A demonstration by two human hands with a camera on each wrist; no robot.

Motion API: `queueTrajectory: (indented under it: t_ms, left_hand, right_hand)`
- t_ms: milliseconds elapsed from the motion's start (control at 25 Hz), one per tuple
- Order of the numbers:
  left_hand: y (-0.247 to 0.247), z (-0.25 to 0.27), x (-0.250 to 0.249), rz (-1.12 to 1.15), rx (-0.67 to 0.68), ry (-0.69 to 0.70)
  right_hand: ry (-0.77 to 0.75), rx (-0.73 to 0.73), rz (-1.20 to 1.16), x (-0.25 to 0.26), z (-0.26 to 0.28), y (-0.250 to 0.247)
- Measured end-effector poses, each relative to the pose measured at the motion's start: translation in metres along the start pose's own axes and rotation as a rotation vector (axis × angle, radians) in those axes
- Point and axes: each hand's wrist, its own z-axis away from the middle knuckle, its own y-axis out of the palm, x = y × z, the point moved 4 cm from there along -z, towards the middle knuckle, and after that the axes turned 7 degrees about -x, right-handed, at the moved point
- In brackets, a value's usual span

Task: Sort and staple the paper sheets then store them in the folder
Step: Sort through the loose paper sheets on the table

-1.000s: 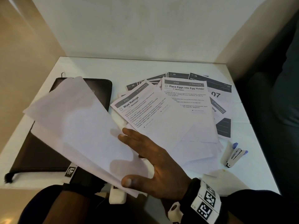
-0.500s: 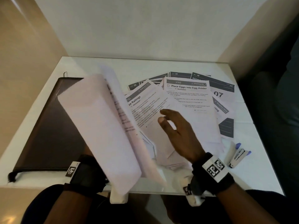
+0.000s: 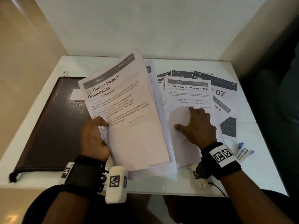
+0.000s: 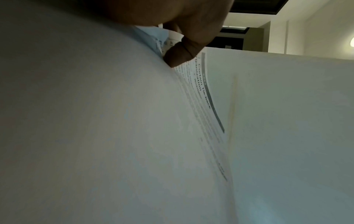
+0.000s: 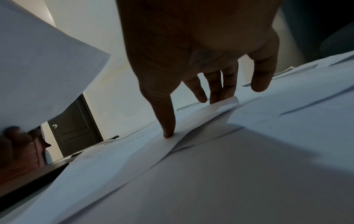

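At frame centre, held stack now flipped print-up, pinched in left hand; before, blank side showing. Right hand spread flat, fingers pressing loose sheets at right. Sorting still on; stapler lower right, folder left, both untouched.

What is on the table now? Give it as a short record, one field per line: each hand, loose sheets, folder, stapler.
left hand: grips a lifted stack, top sheet "Curtain Tie-back Organization"
right hand: fingers spread, pressing the "Place Eggs into Egg Holder" sheet
loose sheets: fanned out on the table, overlapping
folder: dark, closed, flat at the left
stapler: by the right wrist, untouched
table: white
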Motion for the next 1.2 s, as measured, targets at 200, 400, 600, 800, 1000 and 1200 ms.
queueTrajectory:
  t_ms: [200, 400, 600, 800, 1000, 1200]
  left_hand:
    - [0.004, 0.002, 0.003, 0.096, 0.081, -0.078]
    - [0.005, 0.006, 0.001, 0.113, 0.158, -0.092]
    - [0.009, 0.011, -0.001, 0.086, 0.085, -0.022]
    - [0.010, 0.014, -0.001, 0.128, 0.119, -0.040]
    - [0.006, 0.015, 0.001, 0.102, 0.020, -0.050]
    - [0.007, 0.019, 0.002, -0.017, 0.020, -0.059]
  right_hand:
    - [0.021, -0.052, -0.238, 0.002, -0.002, -0.009]
    - [-0.030, -0.089, -0.585, 0.008, 0.007, -0.022]
    - [-0.184, -0.244, -0.810, 0.028, 0.050, -0.035]
    - [-0.483, -0.505, -0.755, 0.051, 0.119, -0.044]
    - [-0.628, -0.616, -0.711, 0.072, 0.160, -0.065]
    - [-0.690, -0.611, -0.715, 0.083, 0.173, -0.081]
